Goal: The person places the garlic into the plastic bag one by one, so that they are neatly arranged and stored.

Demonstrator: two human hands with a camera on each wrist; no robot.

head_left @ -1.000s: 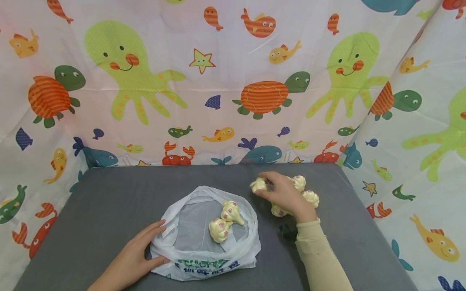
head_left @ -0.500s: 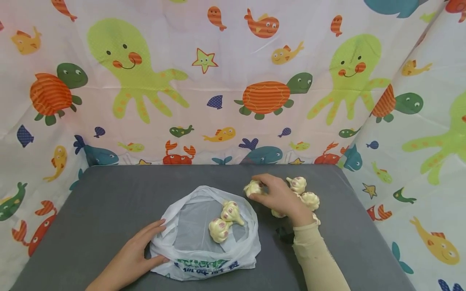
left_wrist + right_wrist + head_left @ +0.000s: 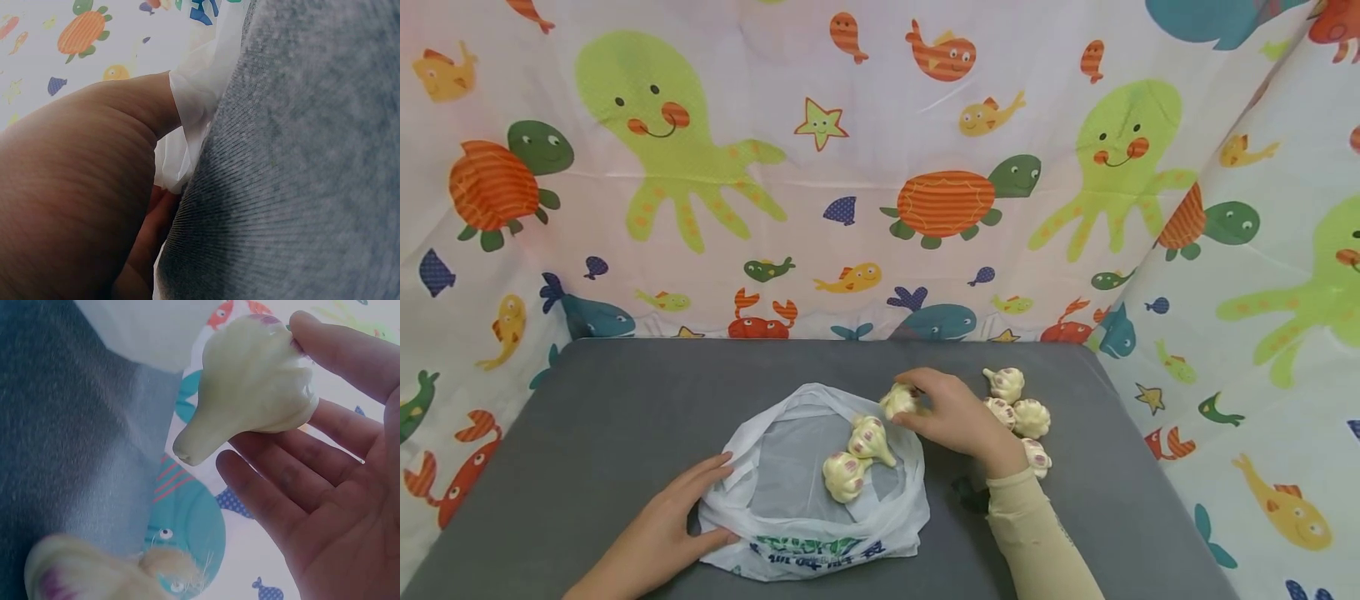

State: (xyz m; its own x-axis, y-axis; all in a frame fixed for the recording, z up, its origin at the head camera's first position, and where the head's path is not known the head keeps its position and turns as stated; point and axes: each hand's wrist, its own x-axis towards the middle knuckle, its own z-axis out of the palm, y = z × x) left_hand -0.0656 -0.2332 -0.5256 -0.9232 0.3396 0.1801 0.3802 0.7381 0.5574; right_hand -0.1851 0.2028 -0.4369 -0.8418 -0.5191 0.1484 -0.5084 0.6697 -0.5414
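A white plastic bag with green and blue print lies with its mouth spread wide. Two garlic bulbs sit inside it. At its left side, my left hand holds the bag, thumb low and fingers higher on the rim; in the left wrist view plastic covers the thumb tip. My right hand grips another garlic bulb just beyond the bag's far right rim. The right wrist view shows this bulb between thumb and fingers, its stem pointing away from the palm.
Several more garlic bulbs lie grouped on the grey table, right of the right hand. A small dark object lies beside the right forearm. A curtain printed with sea animals hangs behind the table and along its sides.
My right hand has carried its garlic bulb left and slightly nearer, away from the group towards the bag. The left hand stays on the bag.
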